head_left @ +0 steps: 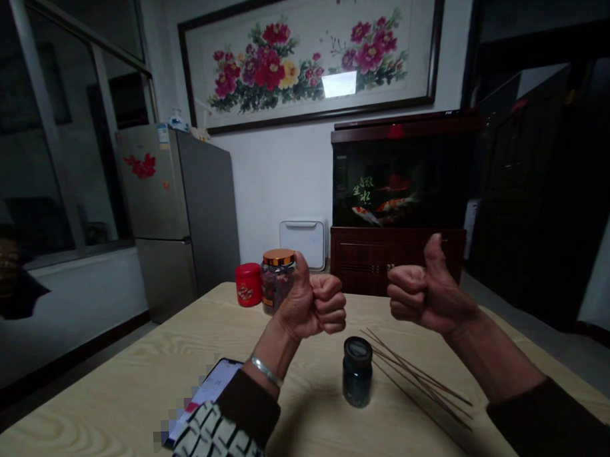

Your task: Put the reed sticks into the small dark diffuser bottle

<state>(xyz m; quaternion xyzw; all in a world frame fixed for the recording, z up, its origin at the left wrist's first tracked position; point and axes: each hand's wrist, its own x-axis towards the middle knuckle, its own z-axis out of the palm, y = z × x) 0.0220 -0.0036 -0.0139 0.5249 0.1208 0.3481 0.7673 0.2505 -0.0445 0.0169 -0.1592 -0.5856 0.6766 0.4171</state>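
Both of my hands are raised over a pale wooden table [311, 415], fingers curled into fists and thumbs pointing up. My left hand [312, 301] holds nothing and partly covers a clear jar with a gold lid [279, 258] behind it. Empty too, my right hand [430, 292] is held above the table's right side. Below and between them stands a small dark glass bottle [357, 373] with a dark lid. Several thin brown sticks [424, 377] lie loosely to the bottle's right, below my right hand. Neither hand touches these things.
A phone [205, 395] lies by my left forearm, partly under the sleeve. Near the far table edge is a red canister [248, 284]. Beyond stand a fridge [204, 212], a white box-like object [304, 244] and a fish tank [401, 185] on a dark red cabinet.
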